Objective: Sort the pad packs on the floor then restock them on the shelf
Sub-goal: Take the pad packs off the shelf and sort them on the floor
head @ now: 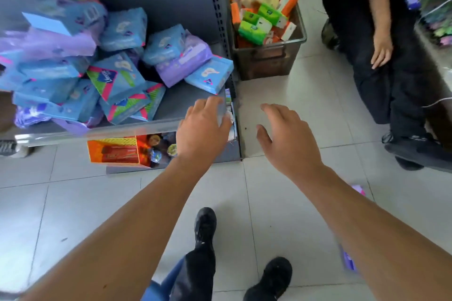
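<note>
Item: pad packs (117, 73), heaped loose on the shelf (171, 105). My left hand (201, 129) rests on its front edge, right hand (286, 134) hovers, both slack-fingered, empty. Likely light, soft, slippery film; I'd pinch across flat faces

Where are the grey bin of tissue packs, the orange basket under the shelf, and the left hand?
grey bin (266, 61): head view, on its bare front wall.
orange basket (113, 142): head view, on its mesh top rim.
left hand (201, 129): head view, on the back of the hand, fingers at the shelf edge.
</note>
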`<state>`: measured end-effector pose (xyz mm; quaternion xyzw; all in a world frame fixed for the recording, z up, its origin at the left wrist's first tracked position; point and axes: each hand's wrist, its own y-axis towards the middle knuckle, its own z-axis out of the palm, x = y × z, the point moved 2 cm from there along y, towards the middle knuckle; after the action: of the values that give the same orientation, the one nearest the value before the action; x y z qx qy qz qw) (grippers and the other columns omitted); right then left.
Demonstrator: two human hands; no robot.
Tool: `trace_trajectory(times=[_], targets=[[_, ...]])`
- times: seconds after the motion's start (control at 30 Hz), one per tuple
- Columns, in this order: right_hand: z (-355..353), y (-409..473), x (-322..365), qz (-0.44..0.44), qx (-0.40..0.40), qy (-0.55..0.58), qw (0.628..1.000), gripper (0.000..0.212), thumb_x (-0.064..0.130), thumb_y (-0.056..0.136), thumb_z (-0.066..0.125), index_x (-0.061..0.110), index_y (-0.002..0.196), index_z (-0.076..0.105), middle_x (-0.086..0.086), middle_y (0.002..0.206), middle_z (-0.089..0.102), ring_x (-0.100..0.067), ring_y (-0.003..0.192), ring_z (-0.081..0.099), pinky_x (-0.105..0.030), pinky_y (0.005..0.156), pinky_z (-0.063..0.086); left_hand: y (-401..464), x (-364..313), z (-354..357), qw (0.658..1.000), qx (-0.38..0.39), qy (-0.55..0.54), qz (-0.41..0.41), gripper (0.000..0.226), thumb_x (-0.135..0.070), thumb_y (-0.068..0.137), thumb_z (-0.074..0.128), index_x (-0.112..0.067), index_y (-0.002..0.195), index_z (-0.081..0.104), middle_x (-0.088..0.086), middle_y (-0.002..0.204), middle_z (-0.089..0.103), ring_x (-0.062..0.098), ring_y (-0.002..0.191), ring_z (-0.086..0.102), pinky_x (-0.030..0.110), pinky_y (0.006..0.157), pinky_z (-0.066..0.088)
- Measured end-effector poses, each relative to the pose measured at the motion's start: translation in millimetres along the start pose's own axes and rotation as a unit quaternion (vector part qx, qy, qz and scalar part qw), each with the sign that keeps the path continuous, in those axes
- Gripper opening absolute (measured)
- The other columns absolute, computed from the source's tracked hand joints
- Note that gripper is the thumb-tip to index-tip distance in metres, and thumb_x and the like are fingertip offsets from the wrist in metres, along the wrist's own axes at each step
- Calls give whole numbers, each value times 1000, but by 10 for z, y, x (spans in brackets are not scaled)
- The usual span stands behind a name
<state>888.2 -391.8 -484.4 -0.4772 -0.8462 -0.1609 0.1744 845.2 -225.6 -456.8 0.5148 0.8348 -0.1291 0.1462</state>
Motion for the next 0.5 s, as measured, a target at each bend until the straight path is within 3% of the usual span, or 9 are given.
trace_trajectory(times=[0.17, 0.27, 0.37, 0.43, 0.5], targets=[[437, 552, 692, 12, 31, 77, 996, 46, 25, 93, 57, 15, 136, 49, -7, 127, 56, -28, 111, 55, -39, 82, 48, 304, 817, -196, 998, -10, -26, -52, 38, -36, 94, 53, -28, 131, 50, -1, 130, 53, 22, 118, 51, 40, 88, 48], [760, 936, 1011, 92, 66, 177, 978, 47, 32, 93, 59, 20, 137, 47, -1, 128, 57, -19, 103, 58, -28, 82, 43, 511, 1167, -206, 997, -14, -51, -64, 39, -36, 93, 54, -28, 132, 49, -1, 131, 52, 21, 118, 52, 39, 86, 49], [1116, 1347, 1289, 200, 87, 284, 934, 46, 37, 92, 60, 19, 133, 47, 2, 119, 62, -14, 100, 58, -22, 80, 36, 713, 1468, -174, 995, -7, -72, -70, 39, -35, 94, 54, -27, 132, 48, -1, 132, 52, 23, 119, 52, 40, 84, 49], [1404, 1628, 1402, 256, 87, 324, 907, 43, 42, 90, 61, 18, 124, 50, 1, 110, 66, -14, 98, 59, -23, 80, 39, 824, 1651, -138, 994, -2, -85, -74, 40, -33, 94, 55, -26, 133, 48, 0, 131, 53, 24, 119, 52, 42, 85, 50], [1651, 1885, 1473, 291, 64, 343, 891, 29, 45, 85, 62, 20, 96, 55, -6, 100, 70, -25, 95, 65, -37, 82, 51, 912, 1793, -112, 993, 2, -91, -75, 41, -30, 94, 54, -24, 134, 48, 2, 130, 54, 26, 118, 52, 43, 86, 50]])
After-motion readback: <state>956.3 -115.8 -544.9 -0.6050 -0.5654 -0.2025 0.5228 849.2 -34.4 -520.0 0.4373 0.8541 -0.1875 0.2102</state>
